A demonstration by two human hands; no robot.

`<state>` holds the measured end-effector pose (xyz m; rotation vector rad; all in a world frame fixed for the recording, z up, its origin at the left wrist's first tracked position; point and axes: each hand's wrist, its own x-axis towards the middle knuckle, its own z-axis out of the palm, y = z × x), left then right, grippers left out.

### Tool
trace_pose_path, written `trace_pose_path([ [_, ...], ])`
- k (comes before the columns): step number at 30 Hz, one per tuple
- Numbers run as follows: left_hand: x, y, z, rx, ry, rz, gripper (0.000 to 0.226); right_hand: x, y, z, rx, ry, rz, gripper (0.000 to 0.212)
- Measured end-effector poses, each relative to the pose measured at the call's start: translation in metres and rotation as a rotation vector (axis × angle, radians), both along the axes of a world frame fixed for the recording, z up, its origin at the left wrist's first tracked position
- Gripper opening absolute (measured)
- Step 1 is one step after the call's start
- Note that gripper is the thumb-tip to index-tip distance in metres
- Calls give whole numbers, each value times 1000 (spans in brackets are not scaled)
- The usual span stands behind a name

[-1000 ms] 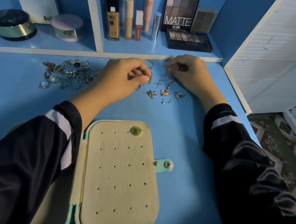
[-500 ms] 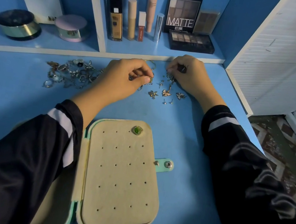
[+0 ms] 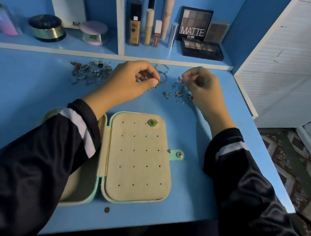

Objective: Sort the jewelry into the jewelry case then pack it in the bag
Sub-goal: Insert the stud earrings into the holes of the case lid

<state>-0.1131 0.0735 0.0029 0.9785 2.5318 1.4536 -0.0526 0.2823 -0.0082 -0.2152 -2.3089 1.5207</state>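
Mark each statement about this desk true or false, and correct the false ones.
1. The jewelry case lies open on the desk. True.
2. Every hole in its perforated pad is filled. False: nearly all the holes are empty; one green-stone piece sits near the pad's far right corner.
3. The left hand and right hand each pinch a small jewelry piece beyond the case. True.
4. A tab sticks out from the case's left edge. False: the snap tab is on its right edge.
5. Rings are heaped right of the right hand. False: the pile of rings lies left of the left hand.
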Motion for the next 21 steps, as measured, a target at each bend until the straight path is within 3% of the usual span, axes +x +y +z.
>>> trace_pose_path([
  [10, 56, -34, 9, 37, -35, -15, 24, 78, -51, -2, -212, -38, 29, 19],
  [21, 104, -45, 2, 22, -6, 2, 21, 120, -83, -11, -155, -23, -126, 12],
])
